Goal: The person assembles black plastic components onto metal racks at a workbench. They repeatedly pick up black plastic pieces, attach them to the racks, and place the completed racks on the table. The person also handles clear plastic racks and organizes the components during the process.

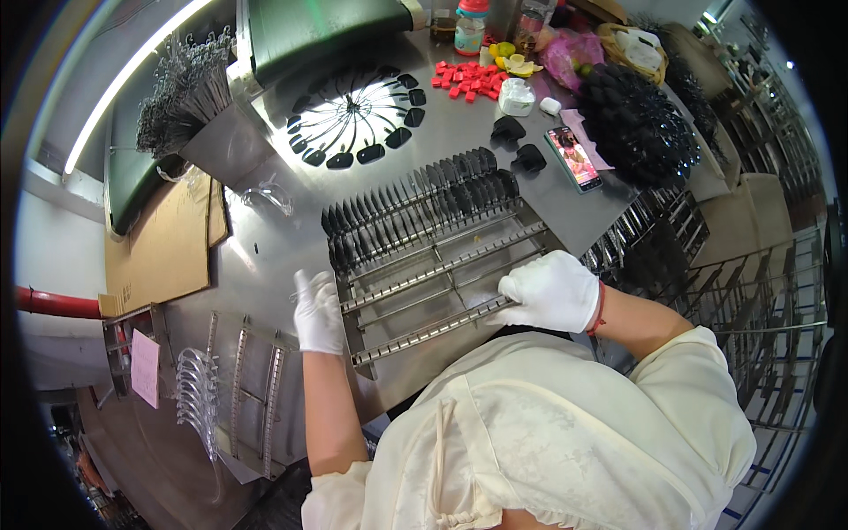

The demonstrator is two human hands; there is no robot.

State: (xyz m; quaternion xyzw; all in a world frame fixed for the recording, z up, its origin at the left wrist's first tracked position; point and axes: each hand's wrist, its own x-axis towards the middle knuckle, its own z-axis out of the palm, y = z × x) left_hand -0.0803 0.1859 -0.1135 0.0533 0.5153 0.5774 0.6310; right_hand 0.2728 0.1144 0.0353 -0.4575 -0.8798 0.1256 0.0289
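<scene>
- A metal rack (442, 274) with several toothed rails is seen lying on the steel table (256, 256), right in front of the person; its far rows are filled with dark paddle-shaped pieces (415, 203), while the near rails are bare.
- The left hand (316, 311), in a white glove, is laid against the rack's left edge, its fingers held together around the frame.
- The right hand (549, 290), also gloved in white, is closed over the right end of a near rail; a red cord is worn at that wrist.
- The rack's right corner is brought close to the table's right edge, beyond which empty wire racks (751, 309) are stacked.
- Open steel surface is left on the table to the left of the rack and behind it, up to a ring of dark pieces (353, 115) fanned out under a bright reflection.
- A phone (574, 157) with a lit screen is placed just beside the rack's far right corner, near two loose dark pieces (517, 146).
- A heap of small red blocks (468, 79) is set at the far side, with a white roll (517, 97) just beside it and a pink bag (570, 53) behind.
- A round pile of dark pieces (636, 124) is kept at the far right.
- A flat brown cardboard sheet (163, 238) is laid at the table's left edge, and a pink paper label (145, 367) is hung below it.
</scene>
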